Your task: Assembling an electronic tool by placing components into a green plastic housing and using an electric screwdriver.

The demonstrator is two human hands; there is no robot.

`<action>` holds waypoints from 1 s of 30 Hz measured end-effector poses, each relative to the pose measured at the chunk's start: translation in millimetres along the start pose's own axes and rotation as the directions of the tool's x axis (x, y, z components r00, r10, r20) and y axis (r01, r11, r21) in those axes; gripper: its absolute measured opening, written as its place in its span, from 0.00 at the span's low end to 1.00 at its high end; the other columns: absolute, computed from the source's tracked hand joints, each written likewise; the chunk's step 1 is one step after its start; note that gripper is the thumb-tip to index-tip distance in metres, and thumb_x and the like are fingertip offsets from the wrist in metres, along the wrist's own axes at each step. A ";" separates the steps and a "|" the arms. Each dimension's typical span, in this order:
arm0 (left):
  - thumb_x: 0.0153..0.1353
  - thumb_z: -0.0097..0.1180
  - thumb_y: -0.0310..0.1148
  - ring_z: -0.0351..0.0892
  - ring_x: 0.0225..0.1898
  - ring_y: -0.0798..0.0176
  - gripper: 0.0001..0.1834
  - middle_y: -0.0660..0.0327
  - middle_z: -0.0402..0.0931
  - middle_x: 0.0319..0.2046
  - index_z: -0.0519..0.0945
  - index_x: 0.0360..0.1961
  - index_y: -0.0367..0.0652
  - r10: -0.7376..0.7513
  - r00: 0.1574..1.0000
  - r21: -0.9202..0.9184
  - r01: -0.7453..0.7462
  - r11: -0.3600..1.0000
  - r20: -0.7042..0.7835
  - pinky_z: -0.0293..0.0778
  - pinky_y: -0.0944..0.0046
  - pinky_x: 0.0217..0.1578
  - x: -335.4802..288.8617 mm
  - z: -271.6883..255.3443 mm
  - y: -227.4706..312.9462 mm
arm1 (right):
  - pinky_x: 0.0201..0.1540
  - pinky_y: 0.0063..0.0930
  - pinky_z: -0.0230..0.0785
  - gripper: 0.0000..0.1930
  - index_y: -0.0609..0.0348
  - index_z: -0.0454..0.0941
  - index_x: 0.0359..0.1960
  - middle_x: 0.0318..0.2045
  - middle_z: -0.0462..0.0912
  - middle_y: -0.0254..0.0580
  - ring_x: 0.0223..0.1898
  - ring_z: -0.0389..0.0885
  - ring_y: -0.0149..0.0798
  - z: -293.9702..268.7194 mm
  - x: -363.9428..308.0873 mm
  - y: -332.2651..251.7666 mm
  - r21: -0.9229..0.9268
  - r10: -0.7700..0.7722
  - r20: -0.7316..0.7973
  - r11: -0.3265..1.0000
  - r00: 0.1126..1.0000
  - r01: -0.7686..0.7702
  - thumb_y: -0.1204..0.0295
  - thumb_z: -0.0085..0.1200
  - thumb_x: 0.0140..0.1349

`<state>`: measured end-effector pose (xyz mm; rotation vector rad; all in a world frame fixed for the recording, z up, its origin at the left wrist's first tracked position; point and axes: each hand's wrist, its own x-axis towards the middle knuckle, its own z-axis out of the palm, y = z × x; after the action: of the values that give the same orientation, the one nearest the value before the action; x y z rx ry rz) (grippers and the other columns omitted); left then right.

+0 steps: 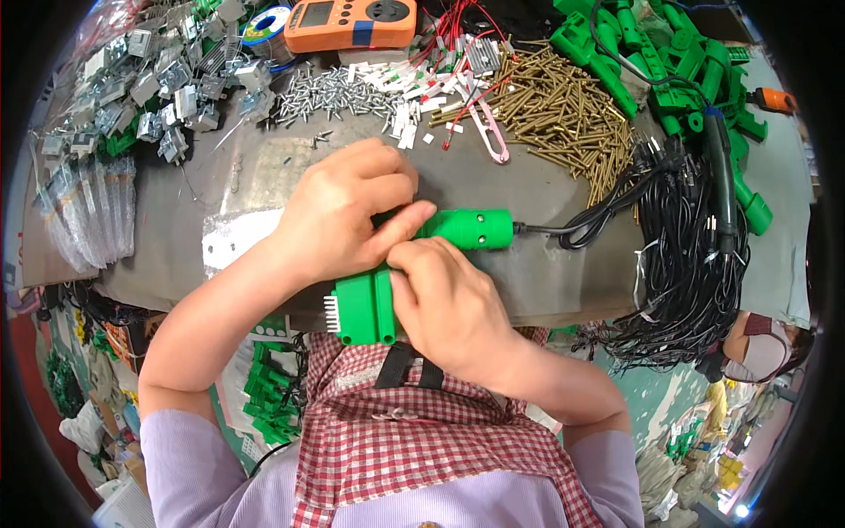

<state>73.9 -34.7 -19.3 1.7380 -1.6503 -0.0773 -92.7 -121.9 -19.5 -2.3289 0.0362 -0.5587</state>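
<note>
A green plastic appliance body (pixel 363 306) lies at the table's near edge, with a row of white comb-like teeth along its left side. Its round handle (pixel 480 229), set with two screws, points right, and a black cord (pixel 546 230) runs out of the end. My left hand (pixel 352 207) is closed over the middle of the appliance, its fingertips partly hidden. From below, my right hand (pixel 453 299) wraps the same part, thumb against the body. The two hands meet there and cover the joint between body and handle.
Small silver screws (pixel 330 95), long brass-coloured screws (pixel 563 110) and pink tweezers (pixel 486 123) lie beyond my hands. An orange meter (pixel 352 25) stands at the back. Metal-and-white parts (pixel 145 88) heap at left; coiled black cords (pixel 669 255) and green housings (pixel 669 62) are at right.
</note>
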 end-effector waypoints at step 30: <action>0.53 0.61 0.40 0.73 0.41 0.53 0.30 0.56 0.71 0.36 0.72 0.57 0.39 -0.162 0.830 0.187 0.071 0.980 0.533 0.71 0.53 0.41 33.0 23.9 61.9 | 0.50 0.39 0.68 0.13 0.60 0.80 0.39 0.40 0.77 0.51 0.46 0.74 0.50 -218.9 -7.5 105.8 -0.532 0.354 -0.392 0.666 0.849 -0.523 0.69 0.61 0.54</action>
<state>15.4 -69.4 9.9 2.0699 -1.9887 -0.5645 -173.8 -341.4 47.2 -2.7072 1.0477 -0.6561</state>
